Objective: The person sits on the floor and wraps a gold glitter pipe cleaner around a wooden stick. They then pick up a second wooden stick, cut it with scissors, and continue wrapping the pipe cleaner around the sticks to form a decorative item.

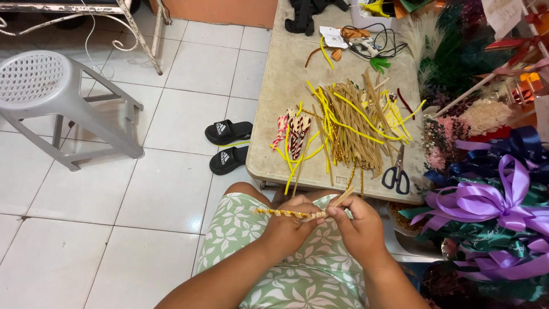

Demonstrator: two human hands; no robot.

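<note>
My left hand (290,222) and my right hand (357,224) meet over my lap, above a green floral garment (240,229). Together they hold a twisted yellow and tan pipe cleaner strand (277,213) that sticks out to the left. A loose tan end (345,197) rises from my right fingers. On the beige table (286,74) in front of me lies a heap of tan and yellow pipe cleaners (357,123). Red and white twisted pieces (294,134) lie to its left.
Black-handled scissors (397,174) rest at the table's near right edge. A glue gun with cable (366,43) lies at the far end. Purple ribbon bows (492,200) and dried flowers (452,137) crowd the right. Black sandals (229,146) and a grey plastic stool (54,97) stand on the tiled floor.
</note>
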